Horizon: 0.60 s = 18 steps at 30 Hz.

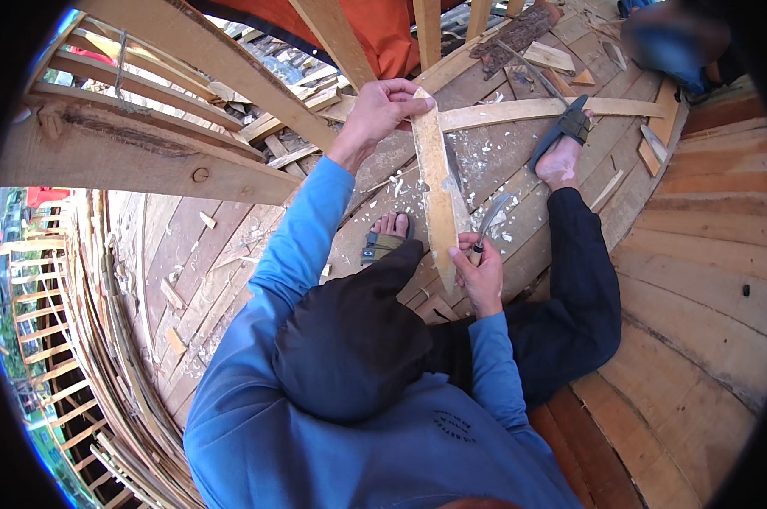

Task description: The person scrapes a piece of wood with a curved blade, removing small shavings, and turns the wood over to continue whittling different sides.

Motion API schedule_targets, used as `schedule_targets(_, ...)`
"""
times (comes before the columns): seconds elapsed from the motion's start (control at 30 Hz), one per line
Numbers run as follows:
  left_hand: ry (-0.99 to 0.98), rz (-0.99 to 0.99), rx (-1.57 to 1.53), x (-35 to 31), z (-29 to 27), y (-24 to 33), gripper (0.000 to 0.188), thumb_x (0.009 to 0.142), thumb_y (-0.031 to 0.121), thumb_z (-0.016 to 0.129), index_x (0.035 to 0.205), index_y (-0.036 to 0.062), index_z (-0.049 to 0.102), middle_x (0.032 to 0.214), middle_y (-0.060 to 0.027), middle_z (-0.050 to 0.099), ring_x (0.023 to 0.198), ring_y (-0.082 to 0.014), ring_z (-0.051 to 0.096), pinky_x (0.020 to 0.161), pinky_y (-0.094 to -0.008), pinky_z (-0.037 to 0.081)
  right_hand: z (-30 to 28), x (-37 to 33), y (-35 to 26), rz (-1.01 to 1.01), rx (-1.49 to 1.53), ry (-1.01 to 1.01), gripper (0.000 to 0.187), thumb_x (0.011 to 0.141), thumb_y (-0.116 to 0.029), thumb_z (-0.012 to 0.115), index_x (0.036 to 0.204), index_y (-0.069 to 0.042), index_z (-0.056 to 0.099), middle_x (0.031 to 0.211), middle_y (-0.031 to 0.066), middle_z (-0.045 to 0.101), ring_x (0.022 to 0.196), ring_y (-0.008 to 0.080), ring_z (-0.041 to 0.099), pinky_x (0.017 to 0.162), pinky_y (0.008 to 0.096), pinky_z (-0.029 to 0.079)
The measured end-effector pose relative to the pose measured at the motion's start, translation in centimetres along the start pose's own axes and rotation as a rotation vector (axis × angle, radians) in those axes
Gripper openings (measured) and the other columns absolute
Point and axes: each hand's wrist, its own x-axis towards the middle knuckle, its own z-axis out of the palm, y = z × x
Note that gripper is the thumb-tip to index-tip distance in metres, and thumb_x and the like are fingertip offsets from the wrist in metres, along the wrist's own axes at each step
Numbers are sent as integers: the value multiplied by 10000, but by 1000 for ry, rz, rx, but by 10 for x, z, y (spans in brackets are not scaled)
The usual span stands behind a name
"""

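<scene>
A long, flat piece of pale wood stands upright in front of me, with a pointed lower end. My left hand pinches its upper end between thumb and fingers. Lower down, my right hand is closed around the short handle of a curved knife, whose blade points up and away beside the wood. The thumb and fingertips of that hand lie against the wood's lower part. Between my sandaled feet, a curved wooden strip lies across the floor behind the wood.
Shavings and offcuts litter the plank floor. Wooden beams rise at the left, and an orange-red tarp hangs behind the far posts. A plank wall curves along the right. Another person is at the far right.
</scene>
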Motion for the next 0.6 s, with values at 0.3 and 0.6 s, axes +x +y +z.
schedule_targets(0.3, 38, -43, -247, 24, -5, -12, 348, 1041, 313, 556, 1174, 2, 636, 987, -89, 728, 843, -123, 686, 748, -255, 565, -1, 5, 19, -31, -25, 15, 259, 838, -62, 771, 1057, -10, 642, 883, 15, 640, 723, 72, 574, 672, 233, 480)
schedule_targets(0.6, -19, -4, 12, 23, -5, -20, 242, 944, 225, 708, 1090, 32, 708, 937, -34, 731, 853, -119, 698, 799, -289, 579, 2, 1, 9, 97, 129, -17, 265, 868, -59, 753, 1081, -6, 604, 837, -17, 583, 489, 25, 458, 425, 215, 354)
